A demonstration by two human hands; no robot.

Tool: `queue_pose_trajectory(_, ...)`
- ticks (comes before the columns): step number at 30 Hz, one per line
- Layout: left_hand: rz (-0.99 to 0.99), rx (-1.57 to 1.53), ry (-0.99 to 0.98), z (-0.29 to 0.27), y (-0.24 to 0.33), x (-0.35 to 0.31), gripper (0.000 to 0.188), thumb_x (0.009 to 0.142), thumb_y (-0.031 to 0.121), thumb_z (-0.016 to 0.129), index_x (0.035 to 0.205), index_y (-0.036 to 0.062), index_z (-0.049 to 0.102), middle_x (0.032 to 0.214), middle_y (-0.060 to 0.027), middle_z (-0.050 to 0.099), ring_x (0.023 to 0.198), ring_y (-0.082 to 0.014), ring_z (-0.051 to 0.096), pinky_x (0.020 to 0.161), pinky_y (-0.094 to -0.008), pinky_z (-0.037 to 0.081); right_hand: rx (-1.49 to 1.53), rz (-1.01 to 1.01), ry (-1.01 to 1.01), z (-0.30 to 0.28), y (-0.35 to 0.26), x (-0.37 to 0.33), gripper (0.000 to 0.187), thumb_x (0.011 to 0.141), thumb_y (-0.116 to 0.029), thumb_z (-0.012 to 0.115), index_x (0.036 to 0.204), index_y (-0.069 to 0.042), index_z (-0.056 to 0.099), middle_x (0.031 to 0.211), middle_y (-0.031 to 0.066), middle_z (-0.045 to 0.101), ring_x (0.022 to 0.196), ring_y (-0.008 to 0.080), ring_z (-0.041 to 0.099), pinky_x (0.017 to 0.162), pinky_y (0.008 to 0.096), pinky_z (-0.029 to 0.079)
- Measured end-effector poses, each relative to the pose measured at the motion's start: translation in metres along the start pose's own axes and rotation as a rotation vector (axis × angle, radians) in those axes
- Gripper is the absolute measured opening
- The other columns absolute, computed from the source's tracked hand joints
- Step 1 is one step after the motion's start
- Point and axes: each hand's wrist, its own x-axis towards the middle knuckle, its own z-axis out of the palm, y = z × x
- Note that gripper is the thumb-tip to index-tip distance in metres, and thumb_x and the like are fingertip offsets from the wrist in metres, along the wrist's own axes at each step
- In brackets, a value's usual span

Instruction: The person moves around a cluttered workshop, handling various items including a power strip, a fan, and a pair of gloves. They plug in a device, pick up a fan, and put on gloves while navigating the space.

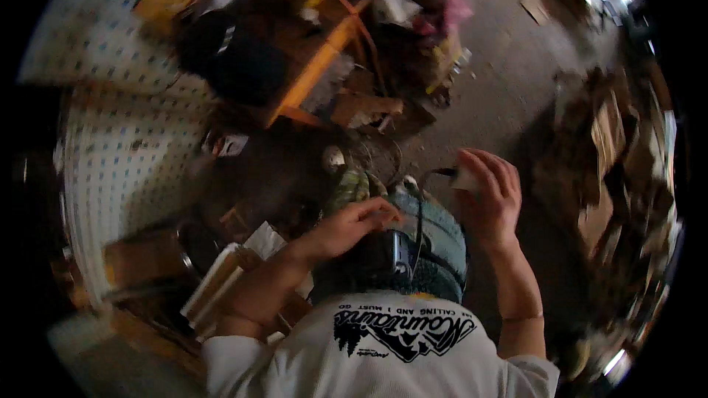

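Note:
My right hand (490,188) is raised over the right side of my lap, its fingers closed round a small white block (464,179). From that block a thin black cable (420,225) loops down to a dark, shiny flat device (399,252), which rests at my waist. My left hand (361,217) hovers over my lap just left of the cable, fingers stretched out and slightly bent. Nothing clear shows in it, though the fingertips are blurred. Beneath both hands are my blue-green trousers (435,221).
A wooden stool-like frame (317,66) lies ahead beside a black bag-like bundle (232,59). Crumpled brown cardboard (605,169) is heaped on the right. White spotted sheeting (133,155) covers the left, with a stack of pale boards (221,287) near my left arm. Scraps litter the floor (501,88).

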Motion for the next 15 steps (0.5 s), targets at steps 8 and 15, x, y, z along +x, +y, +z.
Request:
queue_pose_trajectory(8,-0.301,-0.685,0.256,-0.068,-0.035,-0.082,0.056,0.088,0.036,0.068,0.129,0.0023,0.053,0.127,-0.0065,0.057,0.116,-0.0142,0.053,0.100,-0.0299,0.041,-0.287,-0.251,0.164,0.021,-0.010,0.052,0.036,0.076,-0.011,0.063,0.112,-0.012,0.064,0.112,0.0065,0.063,0.109,0.0276,0.059,0.098,0.0450,0.042)
queue_pose_trajectory(15,0.155,-0.091,0.311,-0.228,0.003,-0.180,0.092,0.062,0.014,0.089,0.139,0.0014,0.039,0.127,-0.0073,0.052,0.119,-0.0185,0.046,0.105,-0.0327,0.035,0.402,-0.097,-0.607,0.078,-0.119,0.106,0.054,0.062,-0.015,0.083,0.112,-0.007,0.064,0.093,0.0095,0.064,0.087,0.0268,0.063,0.078,0.0405,0.051)
